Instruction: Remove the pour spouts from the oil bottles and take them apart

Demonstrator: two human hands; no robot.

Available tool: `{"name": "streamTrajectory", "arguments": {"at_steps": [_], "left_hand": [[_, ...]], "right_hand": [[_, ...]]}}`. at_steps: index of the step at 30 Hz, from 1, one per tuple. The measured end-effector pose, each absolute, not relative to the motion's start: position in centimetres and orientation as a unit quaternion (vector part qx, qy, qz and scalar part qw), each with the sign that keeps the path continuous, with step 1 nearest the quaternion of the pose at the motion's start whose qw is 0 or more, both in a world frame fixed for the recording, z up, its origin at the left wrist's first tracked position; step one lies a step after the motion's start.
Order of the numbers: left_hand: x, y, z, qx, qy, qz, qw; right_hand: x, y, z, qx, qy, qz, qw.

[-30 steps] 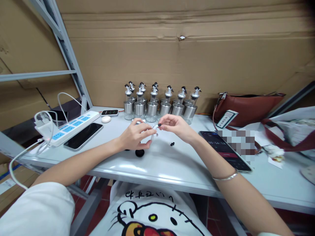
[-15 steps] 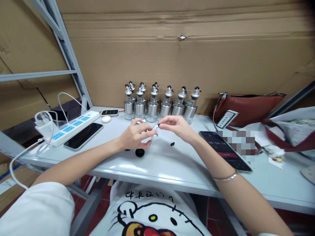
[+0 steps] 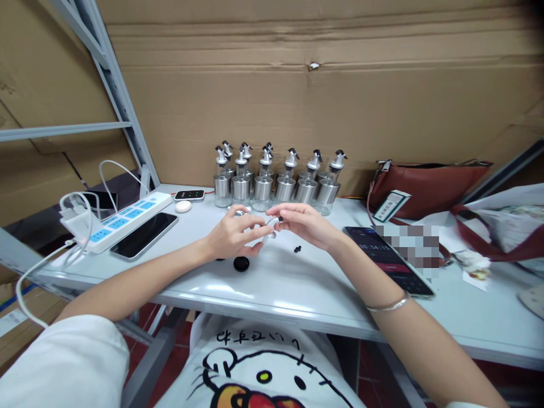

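My left hand (image 3: 233, 233) is closed on a small silvery-white pourer spout (image 3: 270, 224), its fingers hiding most of the part. A little black cap (image 3: 280, 219) shows at the spout's curved tip. Over that tip my right hand (image 3: 306, 224) curves, its fingers against the cap. Two or so tiny black pieces (image 3: 297, 249) lie on the table below my right hand. A round black lid (image 3: 241, 264) rests under my left hand, and part of another dark piece shows beside it. Behind my left hand sits a whitish part, mostly covered.
Several glass-and-steel bottles (image 3: 263, 188) with pourer tops stand in rows at the back. On the left are a power strip (image 3: 127, 218), a phone (image 3: 144, 236) and a white round case (image 3: 183, 206). To the right lie another phone (image 3: 391, 260) and a brown bag (image 3: 425, 187).
My right hand's pinch on the black cap has loosened, and its fingers have spread over the spout tip. The spout has shifted slightly right. My left hand has stayed in place.
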State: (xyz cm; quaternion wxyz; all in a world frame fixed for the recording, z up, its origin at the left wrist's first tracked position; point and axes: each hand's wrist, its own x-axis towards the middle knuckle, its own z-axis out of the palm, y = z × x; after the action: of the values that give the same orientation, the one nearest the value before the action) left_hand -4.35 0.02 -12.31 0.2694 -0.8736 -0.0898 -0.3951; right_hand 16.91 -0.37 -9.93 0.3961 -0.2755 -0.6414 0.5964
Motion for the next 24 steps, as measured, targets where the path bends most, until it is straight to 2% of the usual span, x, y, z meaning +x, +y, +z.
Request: {"name": "streamTrajectory", "arguments": {"at_steps": [12,24], "left_hand": [[-4.39,-0.11,-12.28,-0.87,-0.095,-0.39,0.288],[-4.44,-0.16,-12.3,-0.872,-0.092,-0.384,0.288]], "right_hand": [[16.74,-0.52,-10.08,-0.238,-0.612,0.671,0.343],[16.44,-0.65,-10.23,-0.232,-0.598,0.688,0.34]]}}
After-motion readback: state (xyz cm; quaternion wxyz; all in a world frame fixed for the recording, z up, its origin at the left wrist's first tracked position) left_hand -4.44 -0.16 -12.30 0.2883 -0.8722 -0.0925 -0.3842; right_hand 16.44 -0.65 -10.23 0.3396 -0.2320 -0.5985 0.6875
